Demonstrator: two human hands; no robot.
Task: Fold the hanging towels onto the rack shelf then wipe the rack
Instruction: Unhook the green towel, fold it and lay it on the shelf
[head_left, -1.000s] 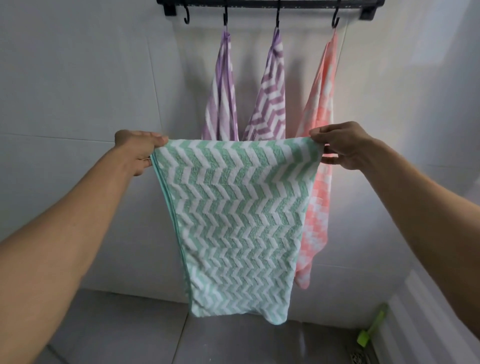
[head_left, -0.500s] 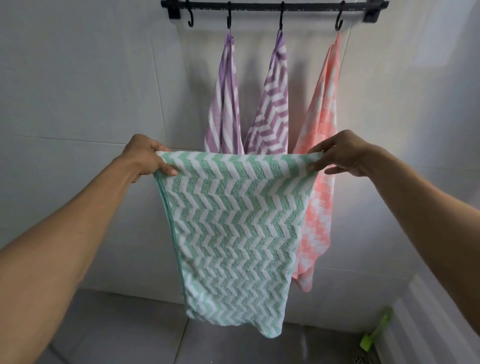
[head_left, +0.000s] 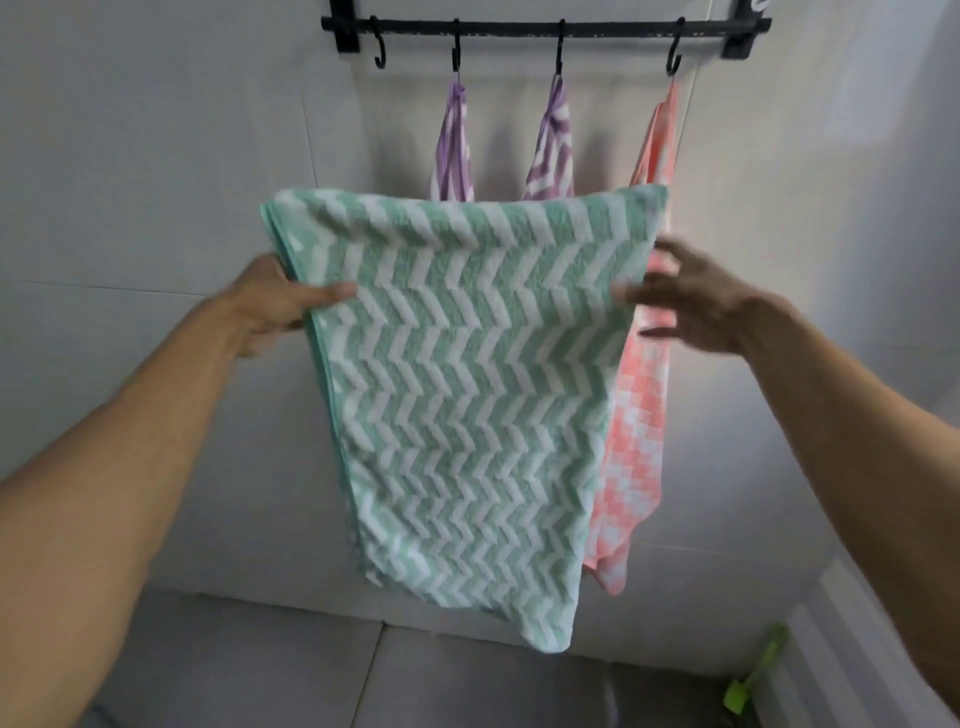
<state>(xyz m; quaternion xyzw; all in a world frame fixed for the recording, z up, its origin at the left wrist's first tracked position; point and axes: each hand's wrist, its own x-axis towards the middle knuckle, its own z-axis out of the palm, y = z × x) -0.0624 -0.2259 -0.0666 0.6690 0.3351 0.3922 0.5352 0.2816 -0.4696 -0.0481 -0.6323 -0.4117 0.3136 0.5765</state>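
A green and white zigzag towel (head_left: 467, 395), doubled over, hangs spread between my hands in front of the wall. My left hand (head_left: 280, 306) grips its left edge a little below the top, thumb across the front. My right hand (head_left: 685, 301) holds the right edge at about the same height; it is blurred, its fingers partly behind the cloth. The towel's top edge stands above both hands. Behind it hang two purple striped towels (head_left: 454, 150) (head_left: 553, 150) and a pink checked towel (head_left: 644, 405) from hooks on a black wall rack (head_left: 519, 28).
The leftmost hook (head_left: 381, 54) on the rack is bare. White tiled wall behind, grey tiled floor (head_left: 260, 670) below. A green-handled object (head_left: 750, 686) lies in the lower right corner beside a white ledge.
Both hands slid from the towel's top corners down its side edges, so the top edge now stands above them. The view tilted up and more of the rack shows.
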